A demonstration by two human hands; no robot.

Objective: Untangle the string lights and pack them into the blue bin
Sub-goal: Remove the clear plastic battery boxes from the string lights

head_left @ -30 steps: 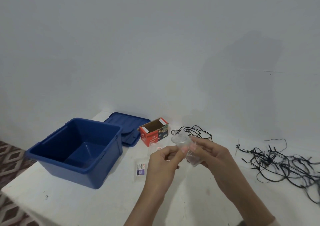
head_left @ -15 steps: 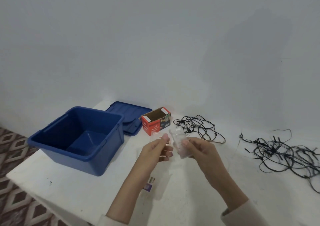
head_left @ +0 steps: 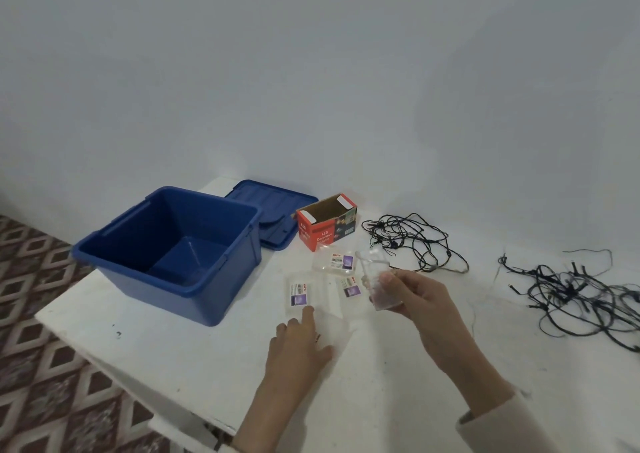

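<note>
Above the bench [head_left: 173,366], the right hand [head_left: 426,300] pinches a clear packet [head_left: 372,269]. Left hand [head_left: 298,345] lies flat, fingers straight, near the blue bin [head_left: 221,279].

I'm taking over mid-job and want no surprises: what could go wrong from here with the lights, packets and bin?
The near lights and the far lights are both knotted; pulling one strand may tighten them.
The right hand holds a clear packet, and three loose packets lie by the left hand. They barely show on the white table and could be swept off.
The blue bin sits near the table's left edge; a push might tip it off.
</note>
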